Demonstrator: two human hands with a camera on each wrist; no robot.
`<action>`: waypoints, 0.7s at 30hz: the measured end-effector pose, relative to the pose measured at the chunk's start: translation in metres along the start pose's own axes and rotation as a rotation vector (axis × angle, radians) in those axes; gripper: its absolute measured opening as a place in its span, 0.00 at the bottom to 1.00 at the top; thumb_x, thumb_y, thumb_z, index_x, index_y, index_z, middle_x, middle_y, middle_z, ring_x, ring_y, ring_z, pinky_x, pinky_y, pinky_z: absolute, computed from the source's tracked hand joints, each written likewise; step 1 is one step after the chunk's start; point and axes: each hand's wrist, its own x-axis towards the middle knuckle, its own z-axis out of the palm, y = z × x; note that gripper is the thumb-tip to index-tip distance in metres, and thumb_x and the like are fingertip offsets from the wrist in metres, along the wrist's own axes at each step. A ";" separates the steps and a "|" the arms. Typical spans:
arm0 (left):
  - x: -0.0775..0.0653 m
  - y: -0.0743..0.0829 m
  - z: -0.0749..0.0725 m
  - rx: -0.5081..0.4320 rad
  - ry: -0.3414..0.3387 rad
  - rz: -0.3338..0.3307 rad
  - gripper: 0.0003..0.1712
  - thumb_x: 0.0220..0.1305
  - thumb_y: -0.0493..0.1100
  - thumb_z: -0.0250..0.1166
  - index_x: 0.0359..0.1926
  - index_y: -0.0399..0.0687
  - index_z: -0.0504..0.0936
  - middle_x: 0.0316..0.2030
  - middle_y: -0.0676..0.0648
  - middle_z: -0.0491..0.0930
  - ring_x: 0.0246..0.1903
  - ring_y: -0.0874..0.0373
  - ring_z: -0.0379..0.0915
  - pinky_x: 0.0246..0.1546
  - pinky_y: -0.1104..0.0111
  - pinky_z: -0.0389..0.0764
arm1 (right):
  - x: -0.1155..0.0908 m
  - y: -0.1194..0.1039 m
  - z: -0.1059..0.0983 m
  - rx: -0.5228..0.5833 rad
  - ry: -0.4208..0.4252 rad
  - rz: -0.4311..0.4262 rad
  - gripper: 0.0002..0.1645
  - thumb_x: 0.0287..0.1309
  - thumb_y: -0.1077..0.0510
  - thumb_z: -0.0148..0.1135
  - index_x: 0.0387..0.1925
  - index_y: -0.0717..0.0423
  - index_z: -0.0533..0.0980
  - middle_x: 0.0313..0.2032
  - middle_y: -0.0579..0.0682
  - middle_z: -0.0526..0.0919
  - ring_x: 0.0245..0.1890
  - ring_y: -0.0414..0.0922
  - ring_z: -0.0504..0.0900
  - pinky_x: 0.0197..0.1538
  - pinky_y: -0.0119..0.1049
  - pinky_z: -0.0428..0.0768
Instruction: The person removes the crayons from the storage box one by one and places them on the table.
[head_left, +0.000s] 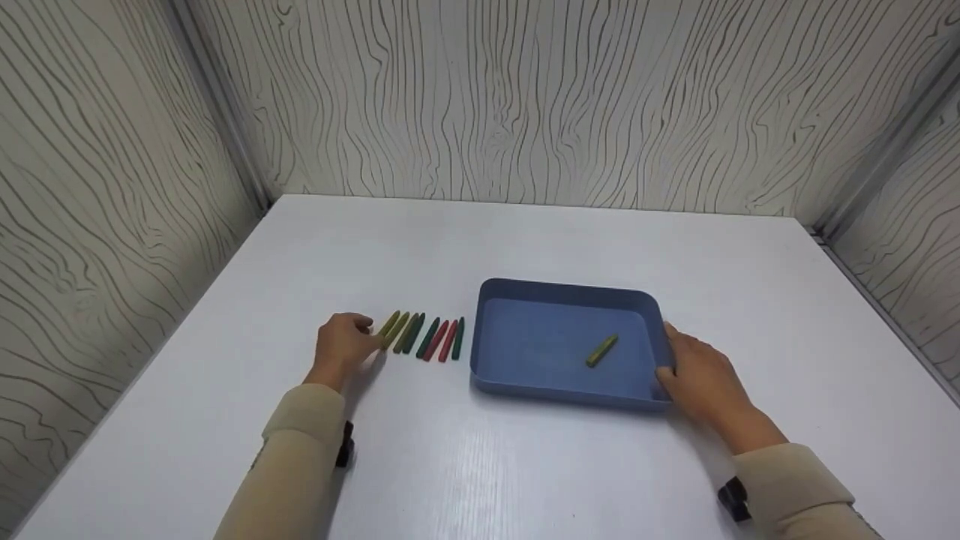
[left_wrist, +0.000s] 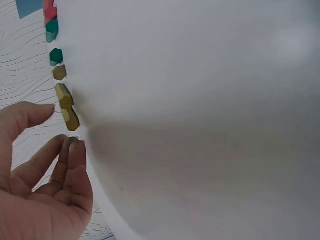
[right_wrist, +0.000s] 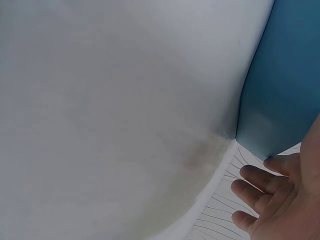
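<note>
A row of several crayons lies side by side on the table, left of a blue tray (head_left: 532,352). At the row's left end are olive-yellow crayons, the outermost one (left_wrist: 70,120) nearest my left hand (head_left: 345,345). In the left wrist view the thumb and fingers of that hand stand apart on either side of this crayon, with a gap around it. Green crayons (head_left: 428,337) and red crayons (head_left: 448,341) make up the rest. One olive crayon (head_left: 601,350) lies inside the tray. My right hand (head_left: 705,375) grips the tray's right wall, thumb over the rim, other fingers outside.
The white table (head_left: 465,465) stretches around the tray and crayons. Behind it rises a wood-grain patterned wall (head_left: 495,105), and similar panels stand at the left and right sides. The tray's left wall is close to the last green crayon (head_left: 458,339).
</note>
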 end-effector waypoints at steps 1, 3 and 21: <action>0.000 0.001 0.000 0.002 0.000 0.002 0.26 0.54 0.38 0.66 0.53 0.28 0.76 0.47 0.33 0.78 0.49 0.41 0.74 0.51 0.54 0.72 | 0.000 0.000 0.000 -0.002 0.002 -0.001 0.39 0.61 0.59 0.50 0.69 0.72 0.52 0.62 0.73 0.62 0.62 0.69 0.59 0.62 0.62 0.54; -0.001 0.002 0.000 0.013 -0.005 0.004 0.29 0.54 0.41 0.67 0.55 0.29 0.75 0.49 0.33 0.77 0.50 0.41 0.73 0.52 0.53 0.72 | 0.000 0.000 0.000 -0.005 0.004 -0.002 0.38 0.61 0.59 0.50 0.69 0.72 0.52 0.62 0.73 0.62 0.62 0.69 0.59 0.62 0.62 0.54; -0.001 0.017 0.004 0.257 0.045 0.049 0.52 0.49 0.66 0.67 0.67 0.39 0.65 0.63 0.31 0.64 0.60 0.35 0.59 0.53 0.38 0.59 | 0.001 0.001 0.001 0.000 0.020 -0.010 0.38 0.60 0.60 0.50 0.68 0.73 0.53 0.61 0.73 0.63 0.61 0.69 0.60 0.62 0.61 0.56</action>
